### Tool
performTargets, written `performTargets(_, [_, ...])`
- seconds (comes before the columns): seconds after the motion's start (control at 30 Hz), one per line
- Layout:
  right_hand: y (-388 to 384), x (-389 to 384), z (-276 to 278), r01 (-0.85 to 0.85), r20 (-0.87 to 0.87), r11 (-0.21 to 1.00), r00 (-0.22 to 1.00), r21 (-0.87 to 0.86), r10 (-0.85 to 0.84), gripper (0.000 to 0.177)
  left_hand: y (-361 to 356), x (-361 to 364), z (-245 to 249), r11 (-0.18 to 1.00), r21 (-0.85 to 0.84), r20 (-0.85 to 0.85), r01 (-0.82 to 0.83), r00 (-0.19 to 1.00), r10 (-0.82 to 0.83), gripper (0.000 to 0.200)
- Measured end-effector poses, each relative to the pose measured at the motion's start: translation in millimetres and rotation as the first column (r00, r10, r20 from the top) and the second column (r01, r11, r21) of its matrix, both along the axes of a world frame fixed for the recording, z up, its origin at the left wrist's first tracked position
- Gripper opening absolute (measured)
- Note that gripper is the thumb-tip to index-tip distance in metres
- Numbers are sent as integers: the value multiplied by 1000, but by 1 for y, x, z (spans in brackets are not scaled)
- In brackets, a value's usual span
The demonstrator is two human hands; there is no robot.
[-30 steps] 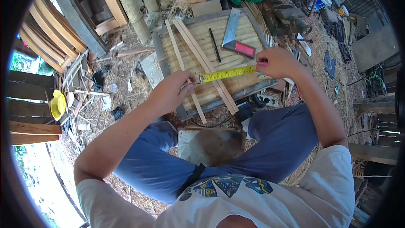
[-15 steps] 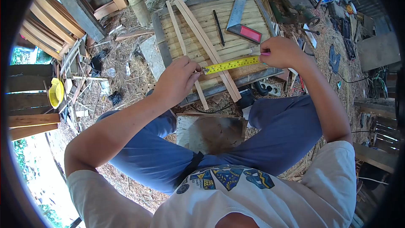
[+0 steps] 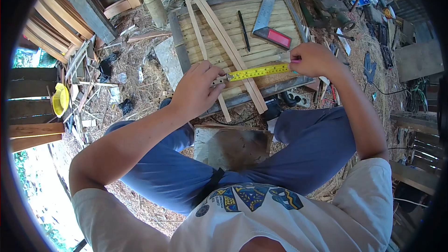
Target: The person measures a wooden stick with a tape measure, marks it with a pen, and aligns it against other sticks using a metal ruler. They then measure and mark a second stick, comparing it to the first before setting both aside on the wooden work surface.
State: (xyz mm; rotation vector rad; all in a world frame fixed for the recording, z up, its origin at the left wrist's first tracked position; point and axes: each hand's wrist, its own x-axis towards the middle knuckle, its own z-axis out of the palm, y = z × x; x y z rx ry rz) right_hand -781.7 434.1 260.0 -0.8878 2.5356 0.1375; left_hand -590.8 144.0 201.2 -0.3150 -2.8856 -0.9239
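Observation:
A yellow tape measure stretches between my hands, over the wooden strips. My right hand is closed on its right end, where a bit of pink shows at the fingers. Near the tape's hooked end, my left hand pinches a narrow strip with dark spots; the fingers hide part of it. Under the tape lie two long wooden strips side by side, with a thinner strip to their left. A black pencil or pen and a try square with a red-inlaid handle lie beyond.
The slatted tabletop has a grey wooden frame. Between my legs sits a stained board or box. A yellow basin is at the left, near scattered offcuts. A power strip lies by the table's right front corner.
The tape's hooked end and my left fingers have shifted slightly right, and more of the spotted strip shows. My right hand still holds the other end. The view has moved slightly.

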Motion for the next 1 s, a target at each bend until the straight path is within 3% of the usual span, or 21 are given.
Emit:
performTargets(0.33, [-8, 1, 8, 31, 41, 997, 999, 68, -34, 37, 2, -3, 4, 998, 60, 39, -29, 999, 27, 36])
performTargets(1.0, [-10, 3, 10, 38, 38, 998, 998, 53, -40, 36, 5, -5, 4, 997, 74, 23, -34, 999, 32, 32])
